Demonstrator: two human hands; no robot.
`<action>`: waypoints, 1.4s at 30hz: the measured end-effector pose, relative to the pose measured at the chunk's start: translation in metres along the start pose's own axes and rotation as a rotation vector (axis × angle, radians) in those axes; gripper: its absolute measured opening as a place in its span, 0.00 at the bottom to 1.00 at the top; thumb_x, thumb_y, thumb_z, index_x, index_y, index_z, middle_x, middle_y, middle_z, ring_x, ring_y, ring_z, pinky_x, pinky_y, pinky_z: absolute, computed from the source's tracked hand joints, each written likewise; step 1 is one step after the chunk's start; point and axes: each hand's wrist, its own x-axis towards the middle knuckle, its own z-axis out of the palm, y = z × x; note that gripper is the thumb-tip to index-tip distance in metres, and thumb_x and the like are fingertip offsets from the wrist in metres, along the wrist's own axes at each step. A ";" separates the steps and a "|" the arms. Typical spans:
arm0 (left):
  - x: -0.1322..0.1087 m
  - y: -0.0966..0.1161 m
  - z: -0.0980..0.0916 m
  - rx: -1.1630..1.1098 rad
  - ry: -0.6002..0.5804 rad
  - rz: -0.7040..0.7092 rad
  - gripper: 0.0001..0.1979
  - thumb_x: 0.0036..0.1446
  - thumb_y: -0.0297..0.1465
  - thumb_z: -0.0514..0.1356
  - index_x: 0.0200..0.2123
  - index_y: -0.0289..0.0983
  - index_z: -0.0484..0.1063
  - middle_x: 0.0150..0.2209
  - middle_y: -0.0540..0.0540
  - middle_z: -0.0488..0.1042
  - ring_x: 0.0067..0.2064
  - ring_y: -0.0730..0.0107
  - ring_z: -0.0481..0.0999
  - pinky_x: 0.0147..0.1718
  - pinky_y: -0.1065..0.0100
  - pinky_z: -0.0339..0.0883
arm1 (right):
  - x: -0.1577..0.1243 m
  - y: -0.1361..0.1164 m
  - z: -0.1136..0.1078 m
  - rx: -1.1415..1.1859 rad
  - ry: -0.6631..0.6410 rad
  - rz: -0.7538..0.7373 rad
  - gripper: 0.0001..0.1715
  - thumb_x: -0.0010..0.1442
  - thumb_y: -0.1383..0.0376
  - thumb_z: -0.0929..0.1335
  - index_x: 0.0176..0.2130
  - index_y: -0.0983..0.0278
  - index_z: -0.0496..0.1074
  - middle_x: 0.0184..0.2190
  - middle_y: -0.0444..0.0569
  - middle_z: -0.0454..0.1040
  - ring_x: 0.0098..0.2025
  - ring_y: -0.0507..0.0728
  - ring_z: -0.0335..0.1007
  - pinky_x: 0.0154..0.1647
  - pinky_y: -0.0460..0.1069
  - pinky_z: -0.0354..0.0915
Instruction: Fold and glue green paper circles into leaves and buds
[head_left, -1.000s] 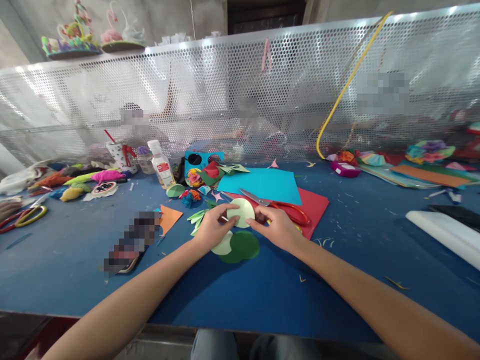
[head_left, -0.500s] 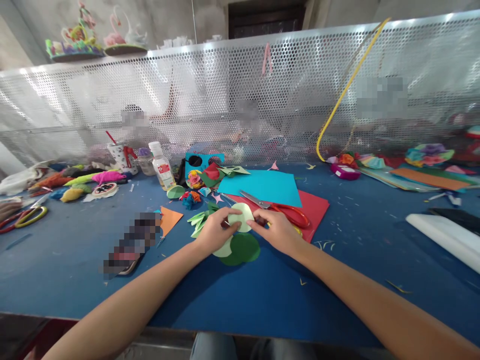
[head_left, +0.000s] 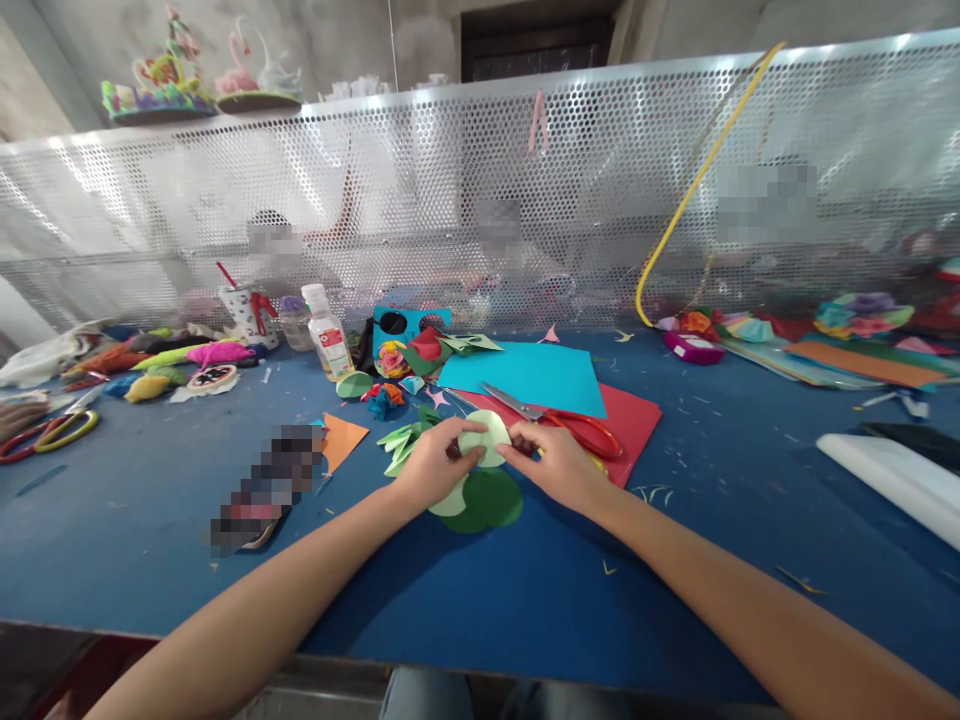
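Between my two hands is a pale green paper circle (head_left: pixel 487 438), raised a little over the table. My left hand (head_left: pixel 435 468) pinches its left edge between thumb and fingers. The right edge is gripped by the fingertips of my right hand (head_left: pixel 551 462). Just below lie dark green paper circles (head_left: pixel 491 502) and another light green circle (head_left: pixel 450 498), partly under my left hand. Folded green paper pieces (head_left: pixel 399 445) rest left of that hand. Scissors with red and yellow handles (head_left: pixel 581 428) lie behind my right hand, across red paper (head_left: pixel 636 425) and blue paper (head_left: pixel 536 368).
A phone (head_left: pixel 262 495) and an orange paper piece (head_left: pixel 345 440) lie to the left. Behind stand a bottle (head_left: pixel 328 335) and a patterned cup (head_left: pixel 241 312). A perforated metal screen (head_left: pixel 600 200) borders the back. At right are a white object (head_left: pixel 892 480) and a pink tape measure (head_left: pixel 694 347).
The view has shifted very slightly. Both hands keep their hold on the pale green paper circle, with no other visible movement.
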 end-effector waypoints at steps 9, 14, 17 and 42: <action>0.001 -0.001 0.000 0.008 -0.019 0.000 0.12 0.50 0.27 0.57 0.41 0.37 0.69 0.35 0.48 0.72 0.27 0.75 0.68 0.26 0.74 0.65 | 0.000 0.005 0.002 -0.111 -0.069 -0.009 0.13 0.58 0.61 0.61 0.24 0.63 0.60 0.19 0.41 0.63 0.21 0.50 0.58 0.21 0.45 0.51; 0.000 0.003 -0.001 0.019 -0.038 -0.030 0.12 0.50 0.27 0.56 0.40 0.38 0.69 0.34 0.48 0.73 0.27 0.75 0.68 0.26 0.73 0.65 | 0.000 0.004 0.002 -0.117 -0.090 -0.032 0.12 0.58 0.62 0.61 0.25 0.63 0.61 0.19 0.42 0.63 0.22 0.50 0.58 0.22 0.45 0.51; 0.000 0.005 -0.002 0.024 -0.049 -0.032 0.12 0.50 0.27 0.56 0.40 0.38 0.70 0.34 0.48 0.73 0.27 0.74 0.68 0.26 0.73 0.65 | -0.001 0.005 0.002 -0.137 -0.080 -0.046 0.13 0.58 0.63 0.61 0.23 0.63 0.59 0.18 0.41 0.62 0.21 0.50 0.57 0.21 0.45 0.51; 0.000 0.004 -0.002 0.023 -0.080 -0.007 0.11 0.52 0.29 0.54 0.41 0.38 0.70 0.35 0.47 0.73 0.28 0.73 0.68 0.27 0.73 0.64 | -0.001 0.004 0.002 -0.157 -0.101 -0.046 0.13 0.57 0.63 0.61 0.22 0.62 0.58 0.18 0.41 0.63 0.21 0.50 0.58 0.21 0.46 0.50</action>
